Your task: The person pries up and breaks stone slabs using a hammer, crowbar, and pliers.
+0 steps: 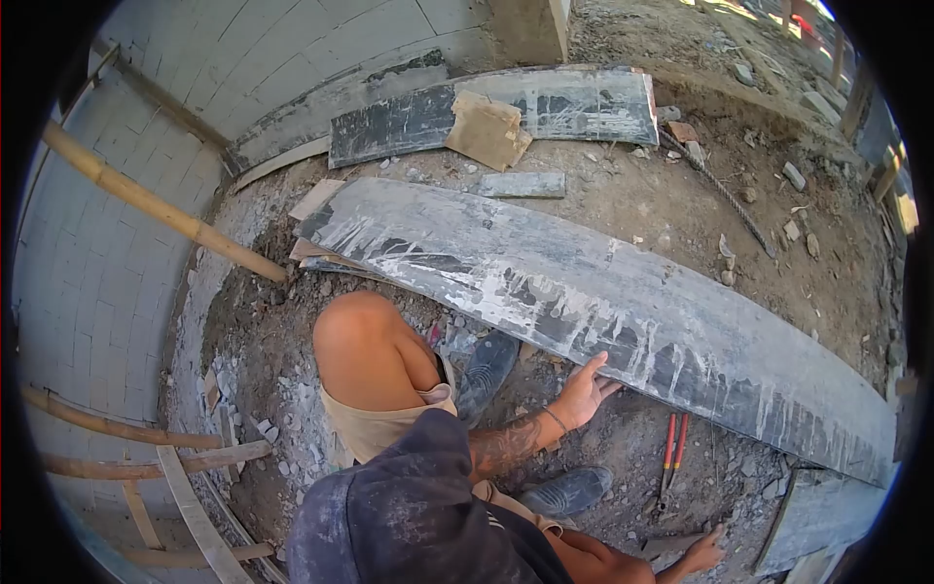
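A long grey panel (584, 282), streaked with white, lies diagonally across the middle. My left hand (584, 391) grips its near edge, with the thumb on top and the fingers partly underneath. At the bottom right, my right hand (704, 551) is low over the rubble, close to a flat dark piece (671, 543); its small, partly hidden fingers do not show clearly whether it holds anything. Red-handled cutters (673, 453) rest on the ground between the panel and my right hand.
More coated boards (584, 102) lie by the block wall at the top, under a torn brown piece (484, 127). A bamboo pole (165, 209) slants in from the left. Another board (817, 521) is at the lower right. A rope (725, 195) crosses the dirt.
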`<state>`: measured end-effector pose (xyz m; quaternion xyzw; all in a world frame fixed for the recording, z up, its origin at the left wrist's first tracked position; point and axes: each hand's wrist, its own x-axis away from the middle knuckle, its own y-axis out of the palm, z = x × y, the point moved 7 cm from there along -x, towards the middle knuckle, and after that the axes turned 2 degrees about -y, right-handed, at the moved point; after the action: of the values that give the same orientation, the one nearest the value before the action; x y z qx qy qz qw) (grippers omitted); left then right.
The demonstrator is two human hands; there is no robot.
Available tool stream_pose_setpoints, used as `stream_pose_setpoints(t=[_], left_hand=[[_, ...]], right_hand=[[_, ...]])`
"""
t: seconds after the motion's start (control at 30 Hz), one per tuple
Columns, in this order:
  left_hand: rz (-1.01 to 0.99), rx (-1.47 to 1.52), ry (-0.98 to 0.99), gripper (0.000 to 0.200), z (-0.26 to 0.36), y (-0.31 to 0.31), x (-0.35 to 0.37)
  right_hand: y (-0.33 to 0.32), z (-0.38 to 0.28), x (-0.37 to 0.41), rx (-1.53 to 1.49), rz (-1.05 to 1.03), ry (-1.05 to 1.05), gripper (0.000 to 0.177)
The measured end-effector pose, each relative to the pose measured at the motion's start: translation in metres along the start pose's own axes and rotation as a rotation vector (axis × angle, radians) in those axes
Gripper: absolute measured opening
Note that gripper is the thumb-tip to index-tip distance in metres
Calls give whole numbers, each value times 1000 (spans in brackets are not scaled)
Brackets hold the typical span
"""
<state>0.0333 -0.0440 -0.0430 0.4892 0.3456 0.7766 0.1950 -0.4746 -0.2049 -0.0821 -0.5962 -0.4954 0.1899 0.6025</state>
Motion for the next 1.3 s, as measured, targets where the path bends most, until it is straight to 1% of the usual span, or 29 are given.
stream_pose_setpoints(t=[0.03,0.07,0.1,0.13,0.17,0.2,0.27,0.3,0.4,0.43,0.5,0.57,0.6,0.63,0.67,0.7,0.73,0.77,0.8,0.83,0.87,0.9,0.97,1.0,1.07,1.1,1.17,1.23,1.3], left_hand=[[3,-6,6,34,5,-1,-3],[4,-7,16,28,11,-1,-6],[-118,-34,113,28,47,33,-47],[-76,-25,56,24,19,6,-11],[-95,-31,36,20,11,0,2],[-98,-28,56,19,15,3,-4],[-177,-43,96,17,30,19,-24],[-192,-55,100,16,28,16,-25],[-197,-87,101,15,21,14,-1],[-192,-114,117,16,27,22,7],[-194,-113,160,16,39,24,2],[-191,-145,199,19,60,41,9],[-123,-149,231,22,69,39,12],[-104,-143,196,24,74,28,9],[-73,-213,232,30,88,21,30],[-90,-270,232,42,106,18,49],[57,-323,313,55,136,-1,57],[148,-424,393,62,174,-9,67],[296,-357,488,64,203,-25,71],[328,-382,536,65,227,-36,69],[381,-355,578,62,248,-53,60],[340,-339,585,62,249,-57,40],[497,-177,595,59,257,-84,34],[499,-190,589,59,265,-101,30],[470,-184,469,59,259,-128,10],[482,-184,463,59,242,-116,16],[703,-569,475,55,179,-58,48],[628,-967,733,48,120,-7,76],[305,-1321,977,45,49,65,108]], right_hand=[[-15,-33,-5,-159,63,-82,84],[-17,-75,-5,-557,-39,-155,84],[13,-177,-24,-1080,-157,-303,85],[-9,-158,-10,-1256,-325,-180,82],[-12,-173,-6,-1491,-493,-79,79],[-14,-201,-11,-1501,-501,-102,79],[-10,-242,-29,-1707,-453,-5,69],[-6,-239,-43,-1718,-443,-8,69],[7,-204,-110,-1560,-484,-252,49],[-1,-207,-106,-1556,-480,-235,49],[-2,-231,-104,-1428,-569,-133,44],[12,-250,-122,-1268,-578,-500,38],[-11,-257,-83,-786,-227,-881,41],[-33,-263,-37,-300,279,-1065,48],[-24,-249,-7,-618,-20,-842,45],[-14,-230,26,-947,-220,-547,43],[-3,-220,66,-1380,-350,-188,48],[7,-228,112,-1500,-442,-34,49],[14,-235,143,-1499,-482,-48,41],[31,-245,163,-1509,-582,-52,37],[39,-261,174,-1531,-604,-71,38],[42,-278,176,-1553,-620,-123,38],[71,-278,194,-1527,-644,-76,41],[87,-274,202,-1490,-683,-43,43],[101,-262,198,-1504,-689,-58,45],[105,-256,198,-1507,-713,-68,47],[98,-250,196,-1457,-754,-29,48],[98,-256,201,-1500,-843,-140,50],[103,-244,198,-1474,-833,-104,50]])
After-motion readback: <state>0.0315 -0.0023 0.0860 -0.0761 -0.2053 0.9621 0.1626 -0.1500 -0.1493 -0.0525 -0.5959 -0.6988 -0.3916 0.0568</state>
